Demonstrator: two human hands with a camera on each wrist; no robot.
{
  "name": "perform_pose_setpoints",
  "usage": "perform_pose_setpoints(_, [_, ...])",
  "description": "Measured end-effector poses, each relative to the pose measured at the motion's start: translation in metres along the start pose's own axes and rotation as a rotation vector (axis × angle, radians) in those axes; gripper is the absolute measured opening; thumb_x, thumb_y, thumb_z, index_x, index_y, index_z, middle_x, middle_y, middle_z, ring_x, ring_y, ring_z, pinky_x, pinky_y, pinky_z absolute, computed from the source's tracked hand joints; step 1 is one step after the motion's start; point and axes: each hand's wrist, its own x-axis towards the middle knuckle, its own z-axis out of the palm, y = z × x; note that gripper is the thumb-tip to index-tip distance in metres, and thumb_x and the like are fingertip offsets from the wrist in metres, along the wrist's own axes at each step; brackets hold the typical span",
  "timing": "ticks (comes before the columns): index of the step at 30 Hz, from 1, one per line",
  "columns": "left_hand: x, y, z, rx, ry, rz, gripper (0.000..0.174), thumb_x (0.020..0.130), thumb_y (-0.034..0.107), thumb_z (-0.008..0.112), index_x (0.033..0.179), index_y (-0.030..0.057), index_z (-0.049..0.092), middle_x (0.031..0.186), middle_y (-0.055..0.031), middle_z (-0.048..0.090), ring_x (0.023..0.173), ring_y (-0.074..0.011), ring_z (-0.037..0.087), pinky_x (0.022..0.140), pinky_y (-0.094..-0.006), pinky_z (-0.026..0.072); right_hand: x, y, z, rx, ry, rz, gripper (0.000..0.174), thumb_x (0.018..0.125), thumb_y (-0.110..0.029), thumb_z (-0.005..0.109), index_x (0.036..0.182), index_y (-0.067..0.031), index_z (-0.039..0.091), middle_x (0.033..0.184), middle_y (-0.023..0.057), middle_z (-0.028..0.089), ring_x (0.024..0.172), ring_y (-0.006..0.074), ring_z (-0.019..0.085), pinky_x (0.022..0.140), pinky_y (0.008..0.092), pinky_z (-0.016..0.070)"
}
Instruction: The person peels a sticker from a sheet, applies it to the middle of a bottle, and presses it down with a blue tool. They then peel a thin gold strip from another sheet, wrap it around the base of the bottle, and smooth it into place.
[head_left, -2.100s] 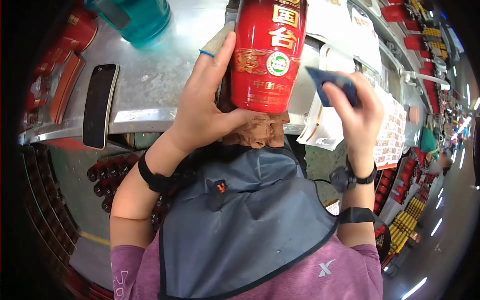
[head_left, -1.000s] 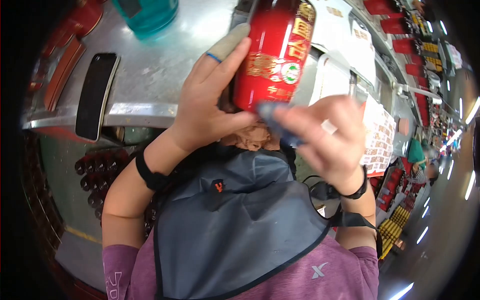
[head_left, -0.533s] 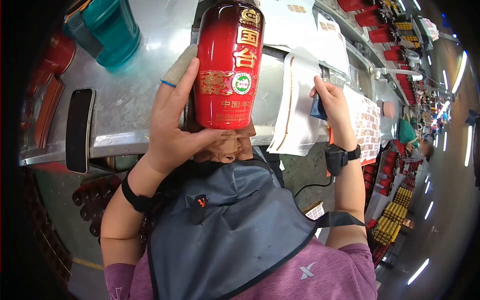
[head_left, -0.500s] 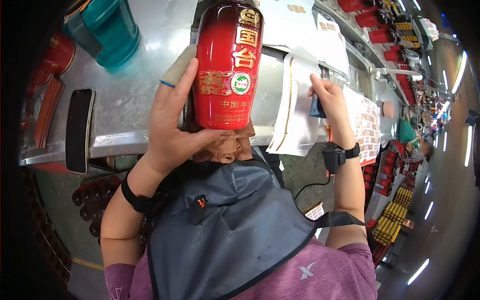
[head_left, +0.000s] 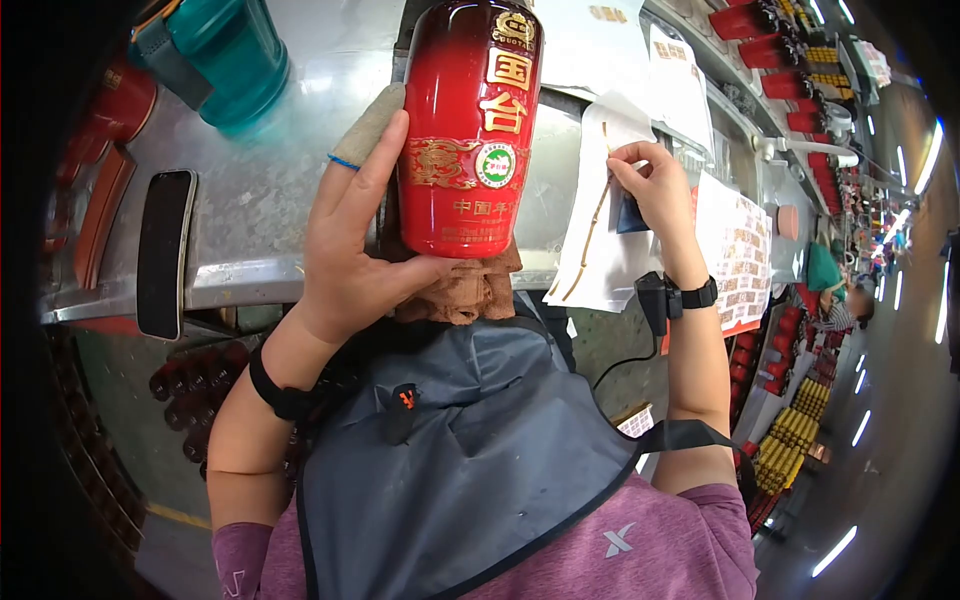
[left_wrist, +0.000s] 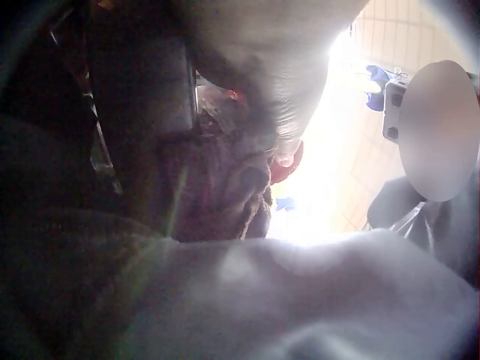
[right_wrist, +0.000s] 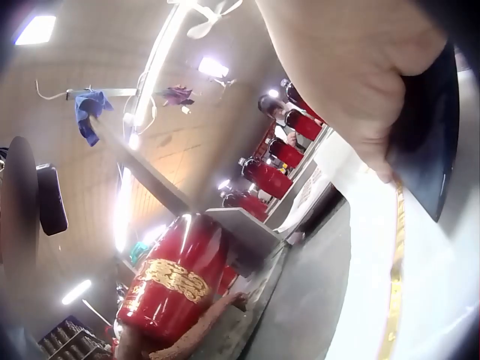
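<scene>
A red bottle [head_left: 465,120] with gold lettering lies on folded brown cloth [head_left: 465,290] at the bench's front edge. My left hand [head_left: 345,250] holds it, fingers along its left side and thumb at the base; one finger wears a beige finger cot [head_left: 370,125]. To the right, my right hand [head_left: 660,200] pinches near the upper end of a thin gold strip [head_left: 590,245] lying on a white sheet [head_left: 625,260]. That hand also keeps a dark blue flat scraper [right_wrist: 435,142] tucked under its palm. The left wrist view is dark and mostly blocked.
At the back left stands a teal jug [head_left: 235,70], with a phone [head_left: 165,255] at the front edge below it. A printed sticker sheet [head_left: 735,245] lies right of my right hand. More red bottles [right_wrist: 262,176] line the bench beyond.
The bottle was turned slightly, then came back face up. The right hand left the bottle's base with the scraper and moved right to the white sheet, where its fingertips now meet the gold strip.
</scene>
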Motion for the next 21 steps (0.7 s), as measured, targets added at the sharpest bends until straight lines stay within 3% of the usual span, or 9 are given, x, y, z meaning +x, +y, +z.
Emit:
perform_pose_setpoints(9, [0.002, 0.003, -0.002, 0.002, 0.016, -0.002, 0.098, 0.063, 0.017, 0.090, 0.148, -0.0010, 0.043, 0.147, -0.0209, 0.048, 0.133, -0.0352, 0.049, 0.111, -0.0401, 0.0407, -0.005, 0.010, 0.003, 0.005, 0.022, -0.020, 0.028, 0.082, -0.022, 0.079, 0.099, -0.0018, 0.070, 0.079, 0.0026, 0.067, 0.069, 0.0100, 0.063, 0.063, 0.0249, 0.0487])
perform_pose_setpoints(21, [0.001, 0.003, 0.000, 0.011, 0.023, 0.009, 0.100, 0.063, 0.016, 0.090, 0.149, 0.0001, 0.042, 0.146, -0.0195, 0.049, 0.132, -0.0343, 0.049, 0.111, -0.0402, 0.0394, -0.029, 0.022, -0.011, 0.253, -0.073, 0.110, 0.021, 0.085, -0.014, 0.075, 0.099, 0.0001, 0.069, 0.078, 0.0000, 0.064, 0.070, 0.0065, 0.058, 0.063, 0.0204, 0.0454])
